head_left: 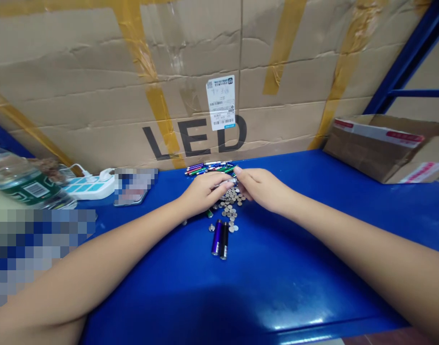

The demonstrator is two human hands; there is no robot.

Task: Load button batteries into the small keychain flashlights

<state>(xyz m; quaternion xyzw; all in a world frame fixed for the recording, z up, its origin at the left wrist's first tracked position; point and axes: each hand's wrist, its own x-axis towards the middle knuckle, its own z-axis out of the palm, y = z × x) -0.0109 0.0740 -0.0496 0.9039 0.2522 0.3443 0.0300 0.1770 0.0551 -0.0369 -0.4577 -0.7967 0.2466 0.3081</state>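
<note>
My left hand (206, 190) is closed, its thumb and fingers pinched around a small silvery piece (235, 180) whose kind I cannot make out. Facing it, my right hand (260, 188) has its fingers bent together at the other end of that piece, and what lies inside them is hidden. Below and between the hands spreads a pile of small round silvery discs (229, 210), like button cells. Nearer to me, a purple metal tube (217, 238) and a black metal tube (224, 241) lie side by side. A heap of colourful pen-like metal tubes (201, 168) is just beyond my hands.
A blue tabletop (277, 282) carries everything. Behind it stands a large cardboard box (277, 124) marked LED. On the left are a white power strip (93, 188), a phone (135, 189) and a plastic bottle (28, 184); an open carton (377, 151) sits at the right.
</note>
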